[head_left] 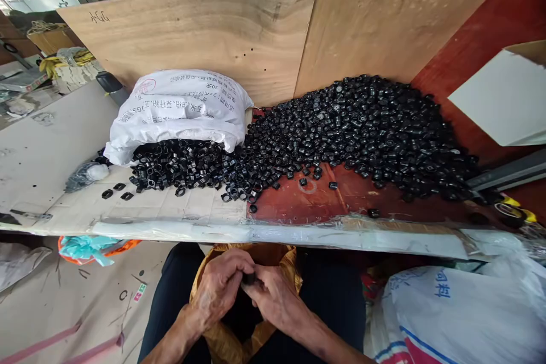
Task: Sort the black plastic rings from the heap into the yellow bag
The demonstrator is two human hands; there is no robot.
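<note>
My left hand [219, 284] and my right hand [275, 293] meet over the open mouth of a yellow-brown sack [226, 341] between my knees. Both are closed, fingertips pinching one small black plastic part [248, 278]; the fingers cover most of it. On the bench beyond lies a heap of black ring-shaped parts [179, 168] at left. A larger pile of small round black parts [362, 125] adjoins it on the right. A stuffed white sack [179, 105] with printed characters rests at the back edge of the rings.
The bench's front edge [273, 234] is wrapped in plastic and runs just above my hands. A plywood board [213, 28] closes off the back. At right are a white box [503, 96], a metal bar [512, 170] and a full white bag [452, 307] below.
</note>
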